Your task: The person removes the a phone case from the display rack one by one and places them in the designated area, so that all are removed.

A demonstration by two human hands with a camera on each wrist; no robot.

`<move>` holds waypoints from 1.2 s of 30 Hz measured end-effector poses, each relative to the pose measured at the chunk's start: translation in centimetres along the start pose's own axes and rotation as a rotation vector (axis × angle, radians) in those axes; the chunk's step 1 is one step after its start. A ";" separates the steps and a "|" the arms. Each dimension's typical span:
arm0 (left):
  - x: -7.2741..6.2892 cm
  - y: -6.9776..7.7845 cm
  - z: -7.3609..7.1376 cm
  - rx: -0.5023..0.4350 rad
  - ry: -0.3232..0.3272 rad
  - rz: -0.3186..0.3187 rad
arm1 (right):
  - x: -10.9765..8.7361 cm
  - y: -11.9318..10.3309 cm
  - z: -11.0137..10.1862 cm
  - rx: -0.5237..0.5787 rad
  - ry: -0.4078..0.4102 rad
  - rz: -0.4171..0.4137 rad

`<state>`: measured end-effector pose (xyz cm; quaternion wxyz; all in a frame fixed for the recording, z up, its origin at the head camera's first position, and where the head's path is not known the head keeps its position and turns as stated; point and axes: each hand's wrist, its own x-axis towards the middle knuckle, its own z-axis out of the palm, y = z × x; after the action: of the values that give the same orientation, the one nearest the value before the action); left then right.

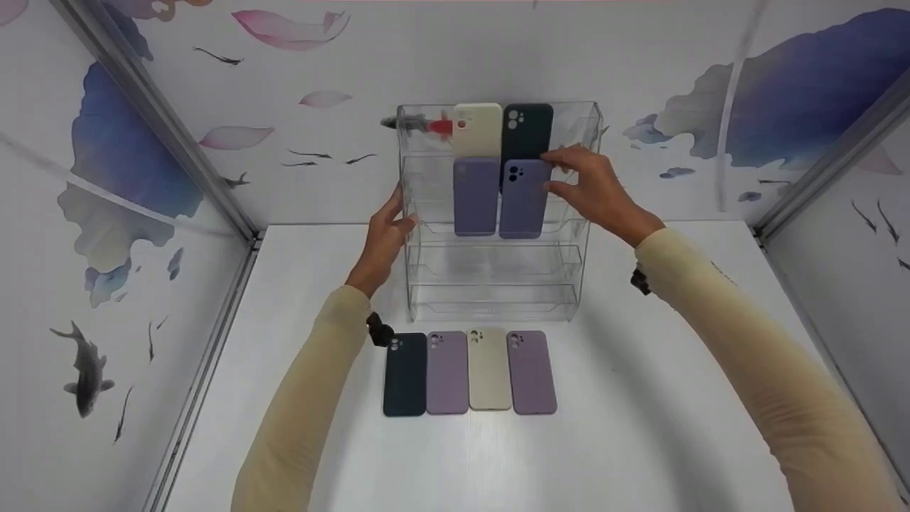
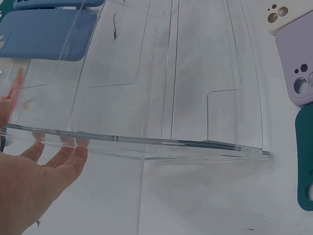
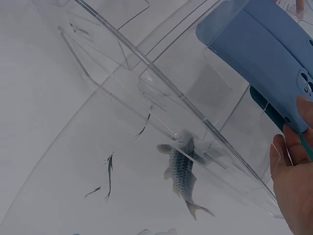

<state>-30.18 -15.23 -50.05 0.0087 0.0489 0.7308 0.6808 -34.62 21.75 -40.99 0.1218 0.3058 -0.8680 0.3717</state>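
A clear acrylic rack with stepped tiers [image 1: 494, 290] stands on the white table. My left hand [image 1: 384, 245] holds its left side panel, thumb in front and fingertips showing through the plastic in the left wrist view. With thumb and fingers, my right hand [image 1: 593, 188] pinches the upper right edge of a lavender-blue phone case [image 1: 522, 206] on the second tier. A matching lavender-blue case [image 1: 475, 199] stands just left of it. Behind them, on the top tier, are a cream case [image 1: 478, 131] and a dark green case [image 1: 527, 131], its lower part hidden.
In front of the rack lie a dark green case [image 1: 404, 377], a mauve case [image 1: 448, 373], a cream case [image 1: 490, 373] and another mauve case [image 1: 532, 373], side by side. Printed wall panels [image 1: 483, 50] rise behind and at both sides of the table [image 1: 604, 441].
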 end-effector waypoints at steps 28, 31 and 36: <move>0.0 0.0 -0.2 -0.027 -0.021 -0.024 | -1.9 -2.7 -1.4 0.178 0.209 -0.034; -0.1 0.1 -0.2 -0.032 -0.014 -0.030 | -2.4 -3.0 -1.7 0.181 0.221 -0.047; -0.1 0.2 -0.2 -0.025 -0.016 -0.029 | -3.3 -3.4 -2.3 0.168 0.222 -0.038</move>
<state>-30.06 -15.46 -49.86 0.0248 0.0436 0.7228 0.6892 -29.95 23.01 -38.91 0.1979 0.2885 -0.8091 0.4722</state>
